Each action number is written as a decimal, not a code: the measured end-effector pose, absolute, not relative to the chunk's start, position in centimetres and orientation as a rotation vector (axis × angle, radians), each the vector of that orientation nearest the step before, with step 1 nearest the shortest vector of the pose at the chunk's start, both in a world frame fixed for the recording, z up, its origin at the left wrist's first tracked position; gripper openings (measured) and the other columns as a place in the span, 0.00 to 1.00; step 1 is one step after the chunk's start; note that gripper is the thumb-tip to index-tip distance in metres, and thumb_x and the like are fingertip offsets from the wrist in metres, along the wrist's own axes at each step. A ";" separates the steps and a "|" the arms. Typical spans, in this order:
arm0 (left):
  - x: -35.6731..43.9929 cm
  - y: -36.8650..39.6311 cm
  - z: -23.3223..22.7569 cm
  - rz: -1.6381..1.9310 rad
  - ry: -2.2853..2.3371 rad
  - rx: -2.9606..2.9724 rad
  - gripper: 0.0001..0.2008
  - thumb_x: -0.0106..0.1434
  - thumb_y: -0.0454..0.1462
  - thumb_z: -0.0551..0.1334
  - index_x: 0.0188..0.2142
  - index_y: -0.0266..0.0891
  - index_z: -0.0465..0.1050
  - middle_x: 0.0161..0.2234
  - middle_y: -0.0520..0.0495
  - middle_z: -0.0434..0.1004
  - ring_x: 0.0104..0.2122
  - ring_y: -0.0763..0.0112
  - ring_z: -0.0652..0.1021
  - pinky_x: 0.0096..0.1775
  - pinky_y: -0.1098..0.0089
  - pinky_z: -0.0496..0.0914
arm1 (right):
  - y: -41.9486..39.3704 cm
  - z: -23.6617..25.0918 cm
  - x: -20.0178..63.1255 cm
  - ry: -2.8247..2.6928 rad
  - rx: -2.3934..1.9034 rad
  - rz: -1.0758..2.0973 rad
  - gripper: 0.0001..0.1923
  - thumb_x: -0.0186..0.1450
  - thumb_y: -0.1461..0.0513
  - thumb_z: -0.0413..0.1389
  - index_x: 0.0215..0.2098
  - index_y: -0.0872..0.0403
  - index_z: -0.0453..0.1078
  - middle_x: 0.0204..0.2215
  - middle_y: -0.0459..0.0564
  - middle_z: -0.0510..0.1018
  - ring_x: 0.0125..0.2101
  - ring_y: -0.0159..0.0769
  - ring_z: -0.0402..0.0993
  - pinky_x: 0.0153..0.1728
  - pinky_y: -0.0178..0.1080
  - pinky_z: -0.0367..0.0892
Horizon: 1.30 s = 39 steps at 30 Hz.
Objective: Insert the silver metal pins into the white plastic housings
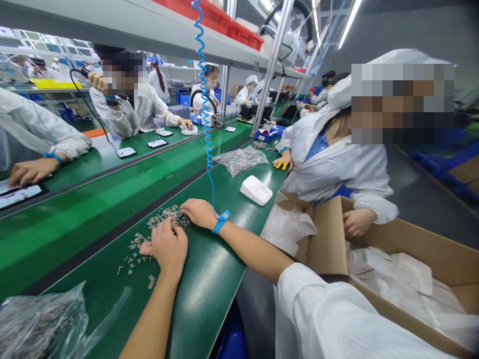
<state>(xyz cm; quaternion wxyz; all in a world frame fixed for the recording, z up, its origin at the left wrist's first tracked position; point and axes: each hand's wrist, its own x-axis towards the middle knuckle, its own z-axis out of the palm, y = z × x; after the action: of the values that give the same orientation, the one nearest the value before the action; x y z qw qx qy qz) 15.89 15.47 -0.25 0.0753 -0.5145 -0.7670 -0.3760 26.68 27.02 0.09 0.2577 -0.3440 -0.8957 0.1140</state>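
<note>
We have both hands down on the green bench mat, working in a scatter of small metal parts spread across the near-left of the mat. Our left hand rests palm-down at the near edge of the scatter, fingers curled over the pieces; whether it has pinched any of them we cannot tell, as the back of the hand hides the fingertips. Our right hand, with a blue wrist strap and its coiled blue cord rising to the shelf above, lies flat on the far-right end of the heap, fingers loosely spread and touching the parts, gripping nothing that we can see. A few loose pieces lie apart toward the near left, close to a clear plastic bag of more parts. A second bag sits farther along the mat, and a small white device lies to the right of it. Just right, a co-worker in a white coat leans over an open cardboard box. In our judgement the risk is a sweep of either hand pushing the tiny pieces left onto the conveyor belt, or the dangling cord dragging through the pile and scattering it.
</note>
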 end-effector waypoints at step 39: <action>16.0 14.7 0.0 -1.254 -2.290 -1.507 0.12 0.73 0.40 0.57 0.42 0.40 0.80 0.41 0.43 0.84 0.44 0.57 0.77 0.48 0.57 0.56 | 26.0 0.6 26.6 -1.846 -0.463 1.461 0.05 0.67 0.66 0.54 0.41 0.53 0.65 0.34 0.43 0.72 0.31 0.28 0.71 0.37 0.34 0.70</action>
<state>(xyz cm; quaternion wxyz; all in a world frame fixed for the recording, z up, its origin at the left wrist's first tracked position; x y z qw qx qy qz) 16.02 14.73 0.01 0.0633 -0.4989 -0.7581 -0.4152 26.59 26.04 0.61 0.3629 -0.1797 -0.7169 0.5675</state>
